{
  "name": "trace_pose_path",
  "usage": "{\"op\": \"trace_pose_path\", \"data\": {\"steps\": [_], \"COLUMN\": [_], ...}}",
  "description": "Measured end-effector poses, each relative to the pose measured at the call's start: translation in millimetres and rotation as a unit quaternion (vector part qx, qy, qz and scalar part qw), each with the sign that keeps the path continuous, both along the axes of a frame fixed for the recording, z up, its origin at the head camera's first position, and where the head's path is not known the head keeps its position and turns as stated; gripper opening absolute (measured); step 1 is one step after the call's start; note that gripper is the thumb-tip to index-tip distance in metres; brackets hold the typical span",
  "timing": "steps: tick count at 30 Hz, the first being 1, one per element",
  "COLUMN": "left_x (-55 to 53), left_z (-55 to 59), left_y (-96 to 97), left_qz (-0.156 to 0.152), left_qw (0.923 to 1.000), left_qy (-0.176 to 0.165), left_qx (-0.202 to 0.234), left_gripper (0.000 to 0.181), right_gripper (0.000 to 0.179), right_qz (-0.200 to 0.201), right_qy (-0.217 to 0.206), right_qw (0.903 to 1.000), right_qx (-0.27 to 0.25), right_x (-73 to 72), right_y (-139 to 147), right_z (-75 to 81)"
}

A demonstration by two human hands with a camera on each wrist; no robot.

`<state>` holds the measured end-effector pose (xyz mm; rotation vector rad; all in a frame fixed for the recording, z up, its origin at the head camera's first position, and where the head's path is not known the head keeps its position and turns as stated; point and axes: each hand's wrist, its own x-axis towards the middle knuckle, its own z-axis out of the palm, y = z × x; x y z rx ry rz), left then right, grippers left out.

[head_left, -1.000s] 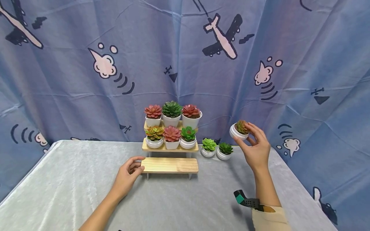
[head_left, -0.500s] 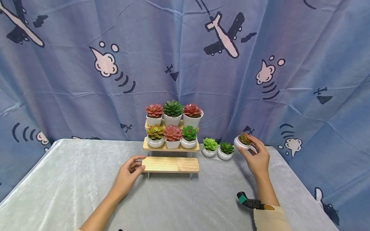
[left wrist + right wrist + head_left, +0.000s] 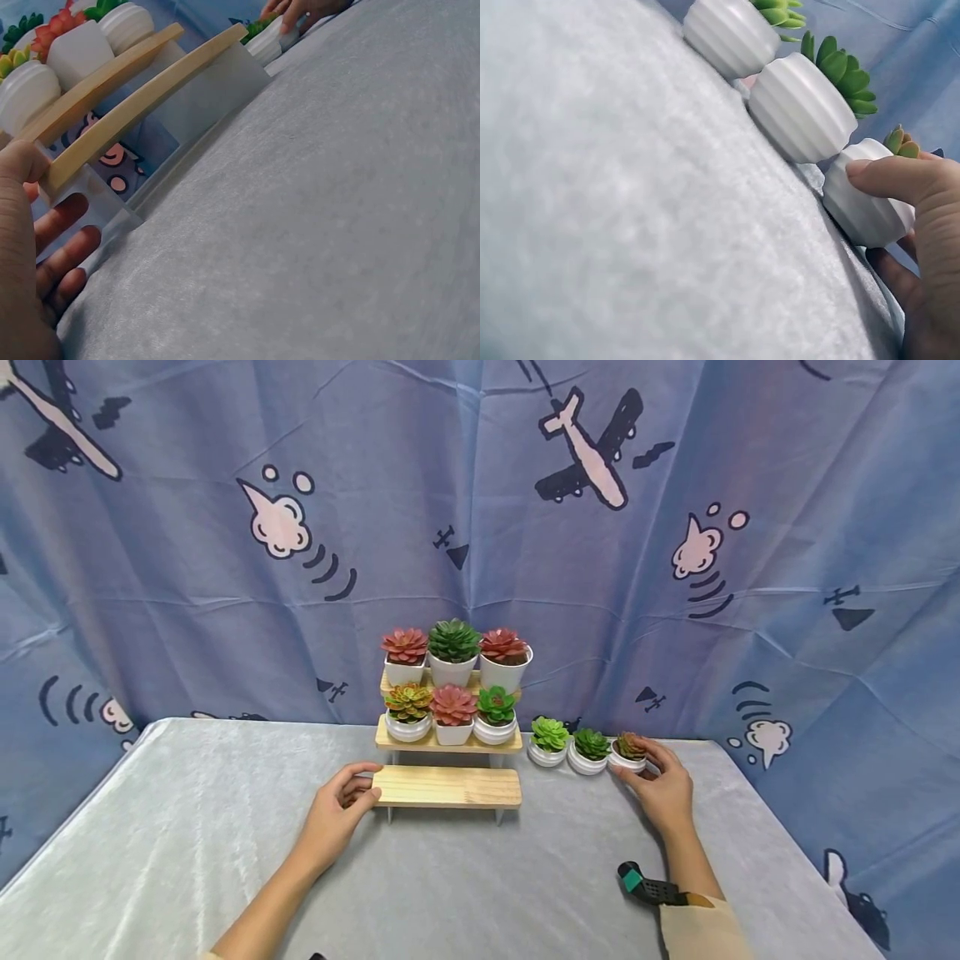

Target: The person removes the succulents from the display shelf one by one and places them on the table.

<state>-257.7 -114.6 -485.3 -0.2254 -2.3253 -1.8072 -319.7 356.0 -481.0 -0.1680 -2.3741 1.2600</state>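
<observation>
My right hand (image 3: 663,789) holds a small potted succulent (image 3: 866,199) with reddish-green leaves, its thumb pressed along the ribbed white pot. That pot stands at the right end of a row, beside a dark green succulent (image 3: 592,745) and a light green one (image 3: 550,737). At the left end of the bare lowest wooden shelf (image 3: 450,786) of a tiered stand, my left hand (image 3: 337,810) grips the board's edge. The left wrist view shows the thumb over the board (image 3: 135,112), with the other fingers beside the clear leg panel below.
The stand's middle tier (image 3: 450,743) bears three potted succulents, among them a pink one (image 3: 453,706). Three larger pots, one with a dark green rosette (image 3: 453,641), fill the top tier. A pale cloth (image 3: 225,827) covers the table, and a blue patterned curtain (image 3: 375,485) hangs behind.
My right hand has lowered the reddish-green succulent from above the table into line with the two other small pots. My left hand stays at the shelf's end.
</observation>
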Motion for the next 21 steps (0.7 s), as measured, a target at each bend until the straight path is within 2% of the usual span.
{"op": "trace_pose_path", "data": {"steps": [11,16,21], "left_x": [0.2,-0.4,-0.7], "left_z": [0.0,-1.1,-0.7], "left_y": [1.0,0.9,0.4], "left_qz": [0.001,0.001,0.001], "left_qw": [1.0,1.0,1.0], "left_qy": [-0.005,0.0,0.003], "left_qx": [-0.001,0.001,0.002], "left_gripper": [0.03,0.03,0.03], "right_gripper": [0.062,0.061,0.057], "right_qz": [-0.008,-0.009,-0.002], "right_qy": [-0.022,-0.033,-0.017], "right_qw": [0.9996,0.9994,0.9997], "right_qx": [-0.018,-0.003,0.015], "right_x": [1.9,2.1,0.8], "right_y": [1,1,0], "right_z": [0.3,3.4,13.0]}}
